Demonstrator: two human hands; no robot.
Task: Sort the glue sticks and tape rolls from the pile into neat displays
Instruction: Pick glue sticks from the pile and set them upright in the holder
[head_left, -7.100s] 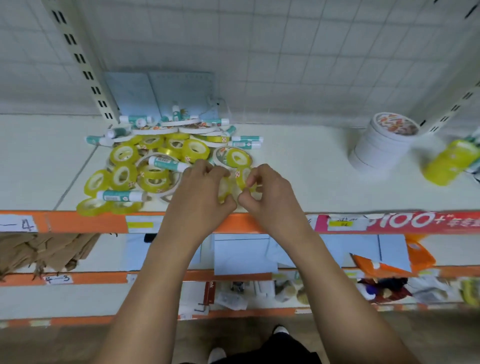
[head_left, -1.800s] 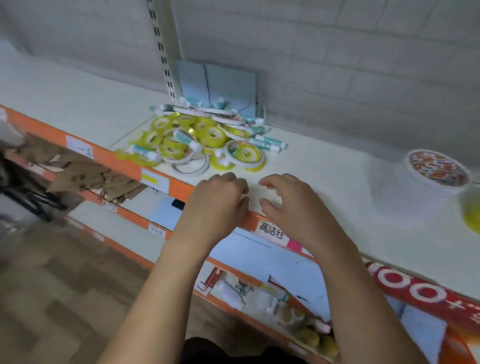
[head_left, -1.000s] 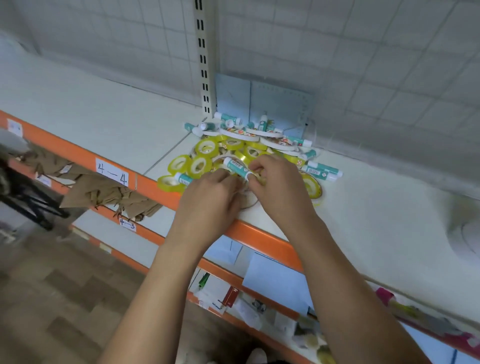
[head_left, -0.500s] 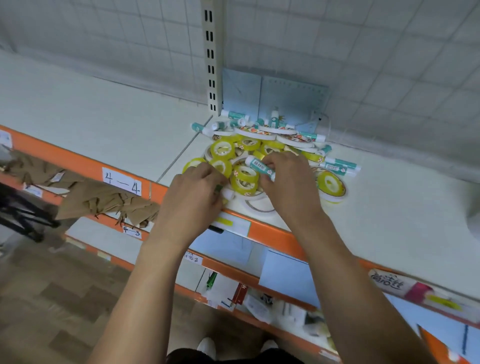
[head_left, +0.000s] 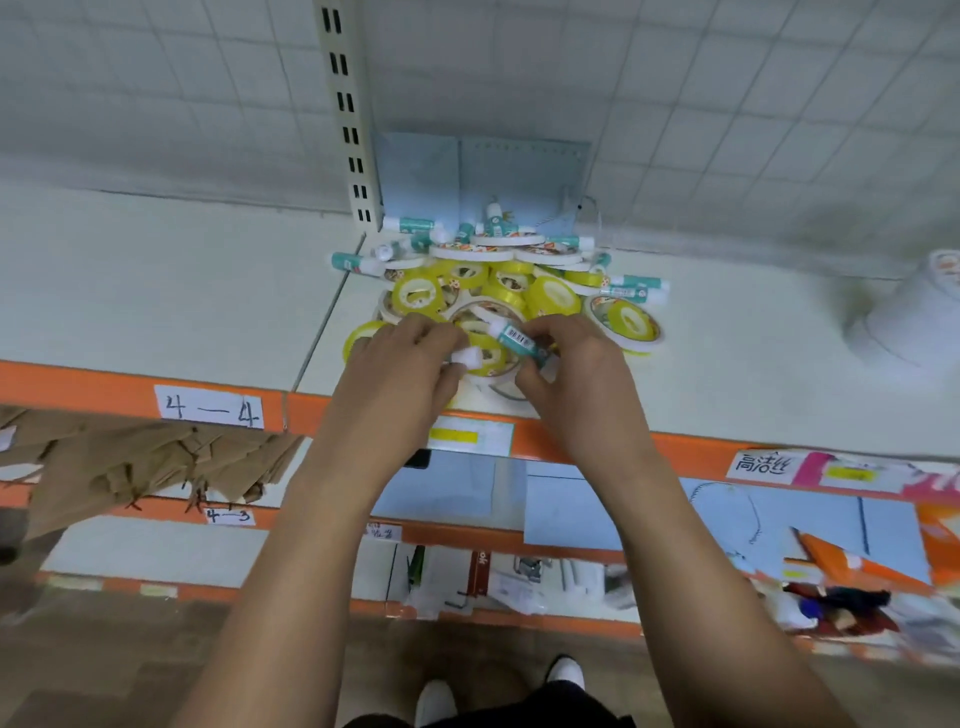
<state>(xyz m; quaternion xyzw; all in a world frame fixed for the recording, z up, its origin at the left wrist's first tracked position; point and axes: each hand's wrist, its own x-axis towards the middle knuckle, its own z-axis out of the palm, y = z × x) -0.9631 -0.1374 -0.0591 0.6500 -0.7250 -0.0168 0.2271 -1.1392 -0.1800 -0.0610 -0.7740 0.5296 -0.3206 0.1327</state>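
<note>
right hand (head_left: 582, 384), glue stick (head_left: 517, 339) — seemingly gripped

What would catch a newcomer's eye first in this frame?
A bright pile of yellow tape rolls and teal glue sticks sits on the white shelf, behind its orange edge. At the pile's front, the right hand pinches a teal glue stick; the left hand grips a white-capped item.

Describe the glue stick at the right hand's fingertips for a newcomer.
On the orange-edged shelf, a pile of yellow tape rolls sits below the slotted upright. At its front, between the left hand and right hand, is a teal glue stick. Unlike the sticks along the pile's back, it crosses the rolls diagonally, barcode up.
</note>
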